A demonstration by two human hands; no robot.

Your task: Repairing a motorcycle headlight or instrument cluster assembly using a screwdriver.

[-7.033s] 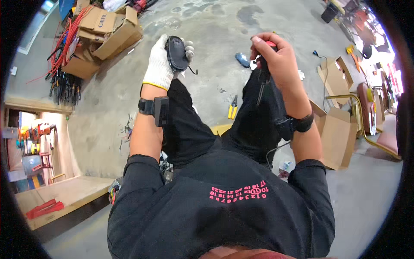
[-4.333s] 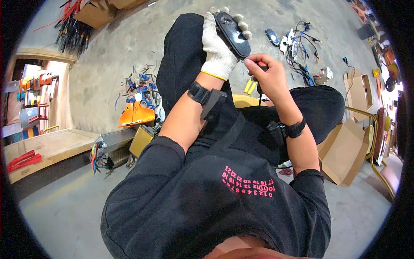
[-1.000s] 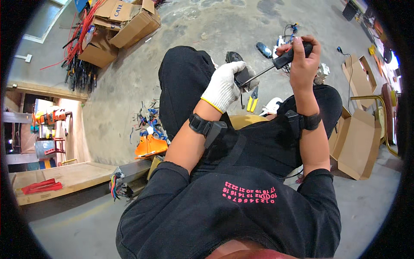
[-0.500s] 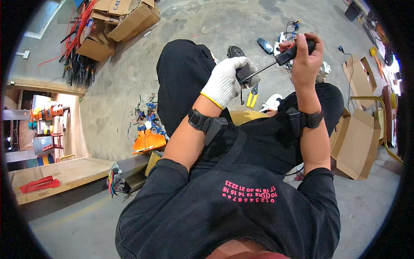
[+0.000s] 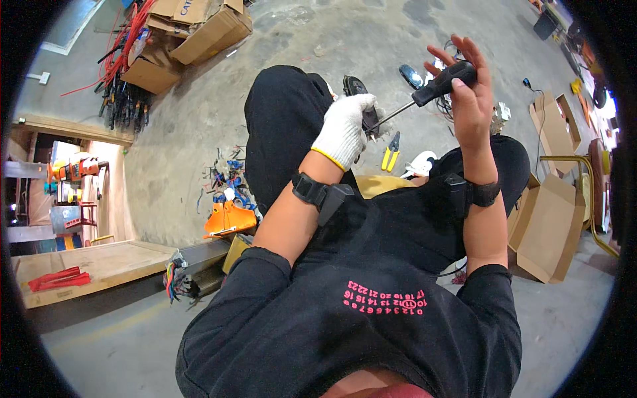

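Note:
My left hand [image 5: 342, 127], in a white knitted glove with a yellow cuff, is closed around a small black oblong device [image 5: 355, 86]. The glove hides much of the device, so its kind is unclear. A black-handled screwdriver [image 5: 440, 85] slants down to the left, its tip touching or very close to the device's near end. My bare right hand [image 5: 472, 109] holds the screwdriver's handle against the thumb and palm, with the other fingers stretched out and spread. Yellow-handled pliers or wire strippers [image 5: 390, 154] lie on the floor between my knees.
Beyond the screwdriver lies a dark computer mouse [image 5: 411, 75]. Wire scraps [image 5: 229, 176] and an orange dustpan-like piece [image 5: 229, 219] are left of my knee. Cardboard boxes stand at the far left [image 5: 211, 33] and right [image 5: 547, 225], near a metal-framed chair [image 5: 590, 172].
My right fingers have opened out from around the screwdriver handle, and the handle has shifted slightly left and toward me. The left hand still holds the device, tilted a little differently.

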